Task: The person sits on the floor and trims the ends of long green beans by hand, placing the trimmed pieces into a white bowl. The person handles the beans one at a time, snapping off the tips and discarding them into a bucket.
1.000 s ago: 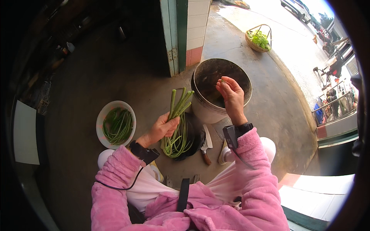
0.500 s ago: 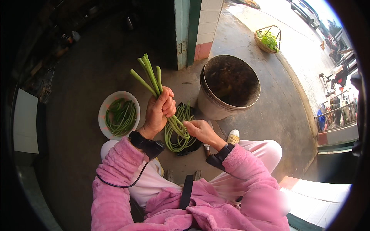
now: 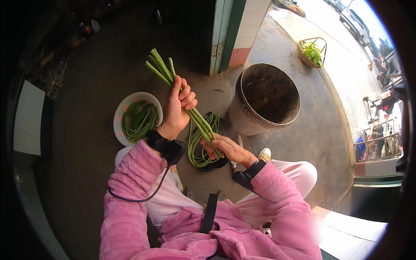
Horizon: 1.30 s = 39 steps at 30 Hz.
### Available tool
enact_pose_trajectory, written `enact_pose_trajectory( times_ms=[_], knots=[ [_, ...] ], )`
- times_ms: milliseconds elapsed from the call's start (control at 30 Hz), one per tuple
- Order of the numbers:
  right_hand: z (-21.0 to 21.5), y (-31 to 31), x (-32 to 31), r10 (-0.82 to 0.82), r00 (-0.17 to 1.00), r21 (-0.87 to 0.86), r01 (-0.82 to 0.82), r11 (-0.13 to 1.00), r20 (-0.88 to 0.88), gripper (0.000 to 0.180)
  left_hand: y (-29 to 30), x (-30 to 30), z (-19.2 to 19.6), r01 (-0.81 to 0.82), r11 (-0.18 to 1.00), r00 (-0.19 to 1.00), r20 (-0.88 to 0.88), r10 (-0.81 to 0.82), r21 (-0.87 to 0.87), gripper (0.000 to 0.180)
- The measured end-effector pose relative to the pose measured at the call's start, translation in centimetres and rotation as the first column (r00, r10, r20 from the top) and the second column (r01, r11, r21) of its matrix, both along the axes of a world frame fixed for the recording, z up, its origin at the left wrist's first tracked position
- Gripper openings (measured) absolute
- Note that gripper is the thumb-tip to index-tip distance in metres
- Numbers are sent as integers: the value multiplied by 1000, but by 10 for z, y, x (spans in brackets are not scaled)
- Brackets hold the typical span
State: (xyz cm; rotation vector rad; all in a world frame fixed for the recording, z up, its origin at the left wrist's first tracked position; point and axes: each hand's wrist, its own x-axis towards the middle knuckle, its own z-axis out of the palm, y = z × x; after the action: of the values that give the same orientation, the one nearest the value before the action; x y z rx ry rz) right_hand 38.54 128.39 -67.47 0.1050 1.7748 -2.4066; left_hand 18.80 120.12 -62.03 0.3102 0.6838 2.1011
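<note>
A bundle of long green vegetable stems point(image 3: 200, 122) slants across the middle, its thick cut ends pointing up and away to the left. My left hand point(image 3: 177, 106) is closed round the upper part in a fist. Lower down, my right hand point(image 3: 229, 149) closes its fingers on the same bundle. Under it, thin green stems lie in loops point(image 3: 193, 149) on something black, perhaps a bag point(image 3: 216, 164). Beside my right wrist a knife point(image 3: 234, 165) rests on the floor, partly hidden by the hand.
Left of my hands a pale bowl point(image 3: 117, 125) holds curled green stems point(image 3: 139, 120). At the right stands a tall, dirty bucket point(image 3: 245, 113) with dark matter inside. A handled basket point(image 3: 308, 60) of leafy greens sits farther off, past a door frame point(image 3: 219, 39).
My right hand has gone from pinching beside the stems to closing round their lower part. The lower ends now run straighter, down to the right. The view has shifted slightly.
</note>
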Motion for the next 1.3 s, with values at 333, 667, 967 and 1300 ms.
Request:
enact_pose_trajectory(
  times_ms=[333, 667, 967, 1300],
  knots=[
    [-4, 4, 2, -83, 993, 303, 56, 951, 78, 30, -2, 4, -2, 23, 999, 982, -189, -30, -40, 34],
    [-13, -4, -11, -462, 884, 393, 453, 800, -77, 29, -6, 21, 18, 41, 998, 881, -473, -11, 54, 40],
    [-16, 35, -17, -741, 579, -425, 797, 429, 339, 13, -35, 24, 35, -44, 994, 912, -402, 81, 99, 29],
    [40, 39, -39, -686, 723, -388, 656, 648, 78, 19, -52, 13, -30, 223, 822, 886, -243, -395, -524, 34]
  ],
)
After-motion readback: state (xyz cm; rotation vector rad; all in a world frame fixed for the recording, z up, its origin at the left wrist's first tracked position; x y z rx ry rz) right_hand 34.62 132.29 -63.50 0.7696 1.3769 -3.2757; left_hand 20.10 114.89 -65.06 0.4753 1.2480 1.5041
